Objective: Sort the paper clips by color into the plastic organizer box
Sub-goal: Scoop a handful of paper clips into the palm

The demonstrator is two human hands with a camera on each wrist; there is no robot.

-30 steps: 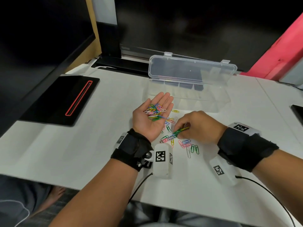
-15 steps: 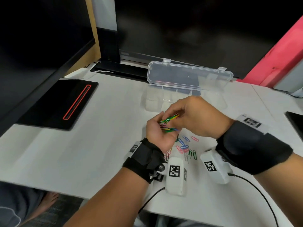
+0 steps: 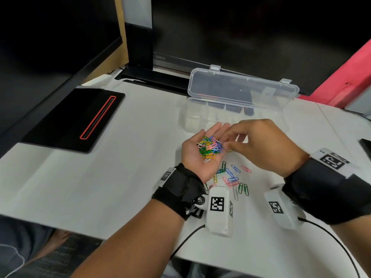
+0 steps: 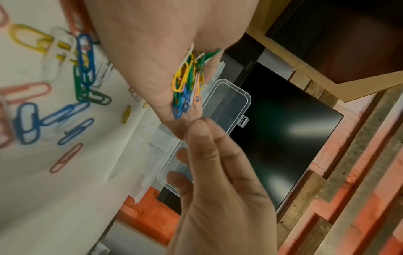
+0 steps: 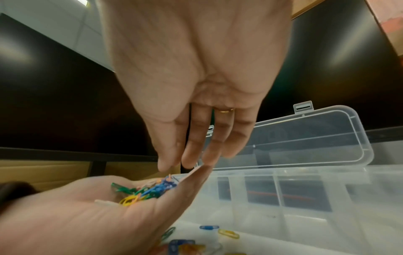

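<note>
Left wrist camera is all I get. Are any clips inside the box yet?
Observer: None that I can see. The right wrist view looks into the organizer box, and its compartments show no clips.
Operator: Is something next to the hands?
Observer: Yes. In the head view, a black pad with a red line lies on the table, left of the left hand.
Operator: Is the other hand wearing anything?
Observer: The right hand wears a gold ring.
</note>
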